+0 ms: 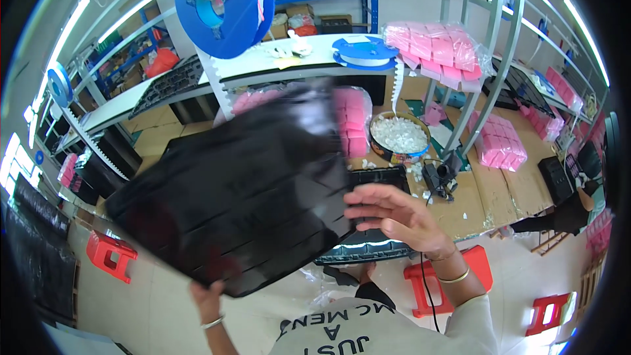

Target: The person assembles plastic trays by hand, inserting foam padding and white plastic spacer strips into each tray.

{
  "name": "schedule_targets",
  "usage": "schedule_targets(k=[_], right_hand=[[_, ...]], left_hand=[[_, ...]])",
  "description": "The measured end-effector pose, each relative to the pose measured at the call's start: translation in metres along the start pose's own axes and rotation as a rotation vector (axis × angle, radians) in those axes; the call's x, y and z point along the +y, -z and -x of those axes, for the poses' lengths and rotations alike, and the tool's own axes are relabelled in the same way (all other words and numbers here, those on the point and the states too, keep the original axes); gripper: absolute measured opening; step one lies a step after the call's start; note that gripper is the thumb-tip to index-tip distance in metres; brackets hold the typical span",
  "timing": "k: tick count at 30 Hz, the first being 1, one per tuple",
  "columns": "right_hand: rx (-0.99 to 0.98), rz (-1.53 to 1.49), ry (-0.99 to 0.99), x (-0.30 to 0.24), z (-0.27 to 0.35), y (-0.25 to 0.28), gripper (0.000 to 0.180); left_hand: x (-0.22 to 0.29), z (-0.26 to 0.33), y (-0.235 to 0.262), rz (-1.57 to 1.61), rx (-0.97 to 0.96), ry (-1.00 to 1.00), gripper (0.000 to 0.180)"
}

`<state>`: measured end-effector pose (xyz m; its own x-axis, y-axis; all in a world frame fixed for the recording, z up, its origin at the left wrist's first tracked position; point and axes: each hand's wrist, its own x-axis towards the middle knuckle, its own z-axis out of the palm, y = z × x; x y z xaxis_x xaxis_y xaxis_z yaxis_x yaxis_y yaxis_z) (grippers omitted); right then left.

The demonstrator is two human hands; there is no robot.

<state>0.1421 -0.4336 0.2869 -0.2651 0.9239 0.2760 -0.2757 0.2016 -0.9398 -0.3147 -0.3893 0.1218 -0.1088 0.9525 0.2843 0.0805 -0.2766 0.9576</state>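
A large black plastic tray (243, 190), blurred by motion, is held up tilted in front of me and covers much of the workbench. My left hand (206, 296) grips its lower left corner, with most of the fingers hidden behind it. At the tray's right edge is my right hand (397, 217), its fingers stretched out and slightly apart; whether they touch the edge I cannot tell. Partly hidden beneath, another black tray (371, 251) lies along the bench's front edge.
Right of the tray, a round tin (399, 154) holds small white pieces. Beside it are a small black device (439, 181) and wrapped pink blocks (497, 141). A blue reel (220, 10) hangs overhead. Red stools (420, 283) stand below the bench; another person (578, 207) is at far right.
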Motion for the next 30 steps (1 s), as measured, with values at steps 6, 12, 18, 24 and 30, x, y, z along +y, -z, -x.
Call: schedule_targets(k=[6,12,18,24,30], right_hand=[[0.161,0.045,-0.222,0.085,-0.051,0.049,0.031],[0.206,0.045,-0.168,0.178,-0.161,0.068,0.027],[0.308,0.277,0.095,0.256,-0.247,0.051,0.033],[0.227,0.64,0.462,0.256,-0.302,-0.006,0.04],[0.096,0.835,0.514,0.277,-0.326,-0.024,0.04]], left_hand=[[0.008,-0.036,0.105,0.428,0.452,-0.153,0.052],[-0.029,-0.157,0.049,0.232,0.505,-0.024,0.044],[-0.044,-0.165,-0.032,-0.498,0.627,-0.083,0.085],[-0.04,-0.158,-0.063,-0.757,0.558,0.188,0.084],[-0.043,-0.169,-0.064,-0.74,0.541,0.193,0.081]])
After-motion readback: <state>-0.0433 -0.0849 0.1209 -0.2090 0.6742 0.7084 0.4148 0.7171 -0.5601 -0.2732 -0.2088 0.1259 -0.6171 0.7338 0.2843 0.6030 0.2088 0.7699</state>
